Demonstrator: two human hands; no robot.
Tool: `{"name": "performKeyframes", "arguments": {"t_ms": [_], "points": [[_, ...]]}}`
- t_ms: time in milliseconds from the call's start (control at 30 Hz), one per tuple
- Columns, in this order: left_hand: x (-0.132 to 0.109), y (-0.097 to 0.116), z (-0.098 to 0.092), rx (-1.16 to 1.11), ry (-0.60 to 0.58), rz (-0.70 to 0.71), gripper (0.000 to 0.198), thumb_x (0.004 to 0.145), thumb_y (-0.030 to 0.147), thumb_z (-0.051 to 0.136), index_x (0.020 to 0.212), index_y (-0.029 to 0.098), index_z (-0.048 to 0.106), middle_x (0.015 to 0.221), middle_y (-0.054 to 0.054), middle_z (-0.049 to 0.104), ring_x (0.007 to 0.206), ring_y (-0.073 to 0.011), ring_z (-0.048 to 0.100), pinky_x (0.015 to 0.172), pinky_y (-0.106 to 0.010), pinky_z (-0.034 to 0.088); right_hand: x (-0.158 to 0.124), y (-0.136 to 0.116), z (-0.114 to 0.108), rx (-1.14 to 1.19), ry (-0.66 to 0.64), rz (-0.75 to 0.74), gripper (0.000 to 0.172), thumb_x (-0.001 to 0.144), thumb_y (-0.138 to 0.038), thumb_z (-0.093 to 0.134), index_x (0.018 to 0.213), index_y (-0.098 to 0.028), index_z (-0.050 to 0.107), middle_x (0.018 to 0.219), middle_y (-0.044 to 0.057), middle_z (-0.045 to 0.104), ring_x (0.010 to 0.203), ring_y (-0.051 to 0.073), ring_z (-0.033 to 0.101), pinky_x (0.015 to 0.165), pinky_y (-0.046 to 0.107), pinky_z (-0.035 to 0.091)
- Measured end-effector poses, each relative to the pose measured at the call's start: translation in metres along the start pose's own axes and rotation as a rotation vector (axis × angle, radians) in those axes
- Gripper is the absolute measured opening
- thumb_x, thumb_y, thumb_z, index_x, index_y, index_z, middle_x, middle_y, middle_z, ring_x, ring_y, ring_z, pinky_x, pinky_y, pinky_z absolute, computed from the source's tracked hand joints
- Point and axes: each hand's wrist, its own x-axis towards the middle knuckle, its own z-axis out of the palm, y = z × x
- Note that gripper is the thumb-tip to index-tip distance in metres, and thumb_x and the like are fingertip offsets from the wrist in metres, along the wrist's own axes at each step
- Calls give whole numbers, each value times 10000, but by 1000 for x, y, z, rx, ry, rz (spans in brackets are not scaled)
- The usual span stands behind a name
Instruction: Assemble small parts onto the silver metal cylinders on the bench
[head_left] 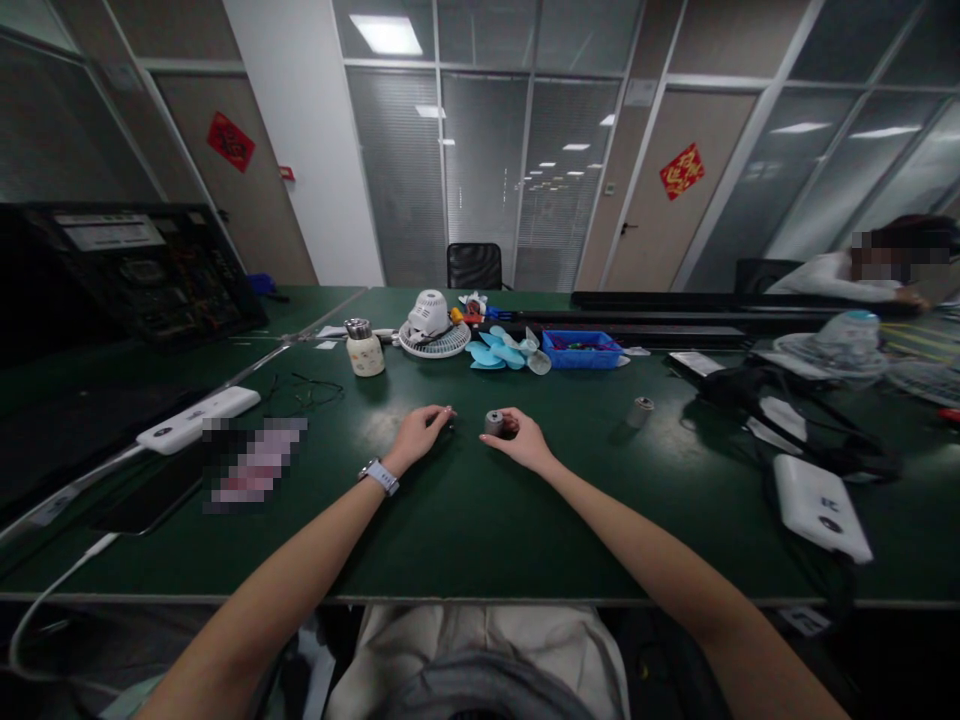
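Observation:
On the green table, my right hand [526, 444] curls its thumb and fingers around a small grey metal motor [493, 424], which stands upright with a short shaft on top. Just left of it, my left hand [417, 436] has its thumb and fingertips pinched together. Something small and dark shows at those fingertips, too small to name. A second small metal motor [640, 411] stands alone on the table to the right.
Behind my hands are light-blue fan blades [506, 350], a white fan head [433, 325], a blue tray [581, 350] and a cream bottle [365, 350]. Power banks [821, 507] and a phone [154, 495] lie at the sides. A person [840, 265] sits far right.

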Motion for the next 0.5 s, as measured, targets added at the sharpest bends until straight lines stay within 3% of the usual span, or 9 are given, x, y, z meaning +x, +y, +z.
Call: {"name": "performKeyframes", "arguments": {"t_ms": [100, 233, 333, 500], "points": [[1, 2, -3, 56, 83, -90, 470, 858, 514, 378, 742, 185, 693, 858, -48, 731, 829, -211, 650, 724, -289, 470, 1, 1, 1, 21, 16, 29, 499, 593, -405, 801, 991, -189, 591, 969, 65, 675, 888, 182, 634, 836, 369, 500], [2, 1, -4, 51, 119, -155, 422, 832, 458, 406, 806, 170, 713, 857, -64, 730, 802, -224, 644, 685, -293, 455, 2, 1, -1, 103, 0, 83, 417, 600, -384, 797, 889, -167, 588, 898, 61, 681, 818, 173, 640, 812, 365, 504], [3, -2, -4, 25, 134, -144, 394, 819, 394, 409, 857, 167, 729, 931, -86, 726, 883, -239, 643, 724, -298, 455, 3, 3, -10, 346, -72, 144, 390, 650, -334, 773, 949, -157, 596, 950, 78, 689, 877, 181, 648, 854, 350, 491], [4, -3, -3, 5, 101, -140, 439, 832, 337, 349, 937, 140, 727, 760, -73, 711, 802, -229, 642, 701, -298, 451, -1, 2, -30, 774, -187, 356, 286, 864, -344, 551, 1076, -158, 597, 1087, 113, 669, 1005, 197, 637, 860, 327, 504]]}}
